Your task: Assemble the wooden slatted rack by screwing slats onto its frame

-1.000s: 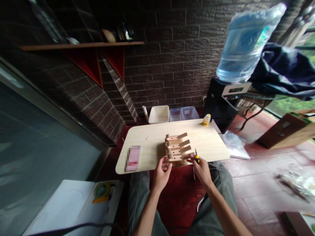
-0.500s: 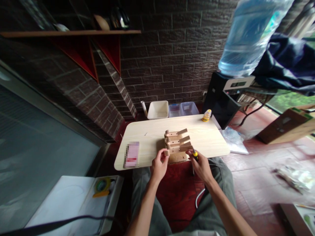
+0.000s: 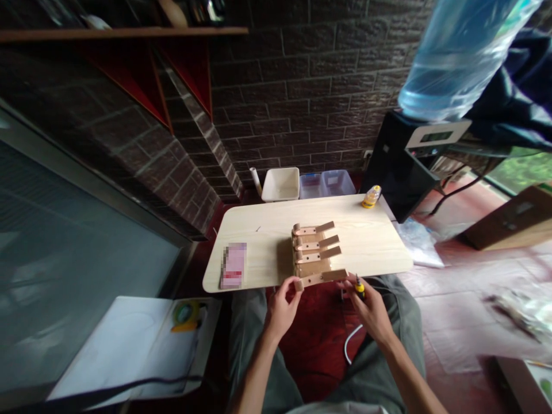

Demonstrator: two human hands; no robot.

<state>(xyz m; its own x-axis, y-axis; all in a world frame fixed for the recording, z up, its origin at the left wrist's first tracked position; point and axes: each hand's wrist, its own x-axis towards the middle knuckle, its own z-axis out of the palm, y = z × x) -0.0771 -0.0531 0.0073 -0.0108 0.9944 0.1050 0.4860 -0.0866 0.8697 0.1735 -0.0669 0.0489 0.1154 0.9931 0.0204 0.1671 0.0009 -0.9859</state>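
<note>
The near strip [image 3: 322,278] lies between the hands, at the table's [image 3: 241,221] near edge. The left hand's [image 3: 284,305] fingers pinch its left end; the right hand's [image 3: 362,299] fingers hold its right end and the screwdriver [image 3: 359,289].

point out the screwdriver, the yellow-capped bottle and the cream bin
screwdriver [image 3: 359,288]: head view, on its yellow and black handle
bottle [image 3: 370,201]: head view, on its body
cream bin [image 3: 281,185]: head view, on its inside
</note>
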